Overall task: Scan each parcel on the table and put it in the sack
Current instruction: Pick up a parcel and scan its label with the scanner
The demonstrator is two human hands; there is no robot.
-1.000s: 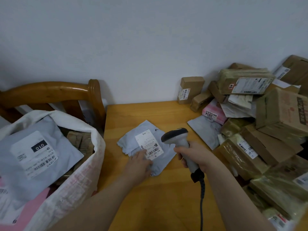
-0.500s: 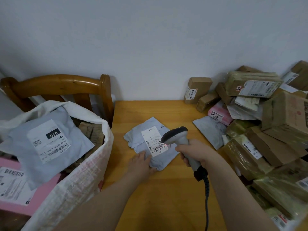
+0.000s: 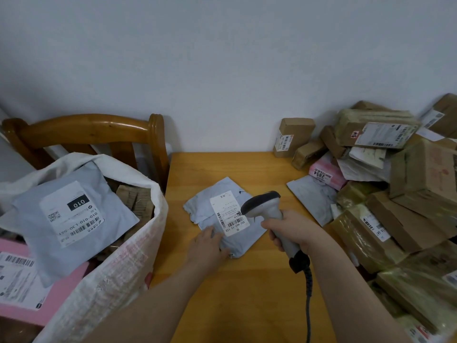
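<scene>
Grey parcel (image 3: 223, 240) lies flat on the worktop (image 3: 247, 298), its near corner under the left hand (image 3: 207, 246), whose fingers are spread flat. The right hand (image 3: 291, 231) grips the scanner (image 3: 263, 205) over its label. Left of the hands the sack (image 3: 118, 258) gapes at the worktop's edge, and stacked boxes (image 3: 400, 219) crowd the right.

The table (image 3: 247, 280) is smooth matt wood, and the chair (image 3: 86, 127) far left is glossy varnished wood. The mailer (image 3: 222, 214) is soft creased grey plastic with a paper label (image 3: 228, 211). The sack (image 3: 118, 263) is coarse woven white plastic. The boxes (image 3: 408, 194) at right are matt cardboard, some wrapped in glossy tape. The scanner (image 3: 269, 214) is smooth grey plastic.
</scene>
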